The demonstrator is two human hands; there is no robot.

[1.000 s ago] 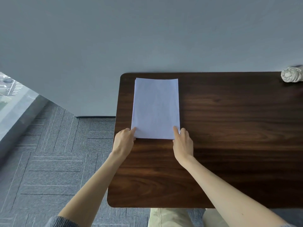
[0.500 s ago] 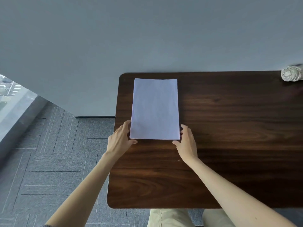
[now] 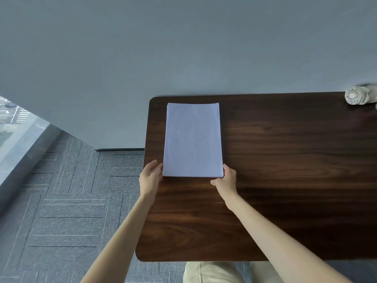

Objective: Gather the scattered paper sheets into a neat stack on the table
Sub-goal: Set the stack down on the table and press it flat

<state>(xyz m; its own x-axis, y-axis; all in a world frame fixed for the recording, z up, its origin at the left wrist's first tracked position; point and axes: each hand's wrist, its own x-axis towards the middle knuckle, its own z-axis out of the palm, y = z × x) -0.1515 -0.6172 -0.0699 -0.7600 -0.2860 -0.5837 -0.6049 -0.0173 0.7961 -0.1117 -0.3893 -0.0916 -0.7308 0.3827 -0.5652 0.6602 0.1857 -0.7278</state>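
paper stack (image 3: 192, 139) | table's (image 3: 285, 180) 10 o'clock, pretty square already | left hand (image 3: 151, 176) + right hand (image 3: 226, 178) loose-fingered, against its 7 and 5 o'clock corners | step: final edge tidy | next: light inward taps

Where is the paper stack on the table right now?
In the head view the paper stack lies flat near the far left corner of the table, its near corners flanked by the left hand and right hand.
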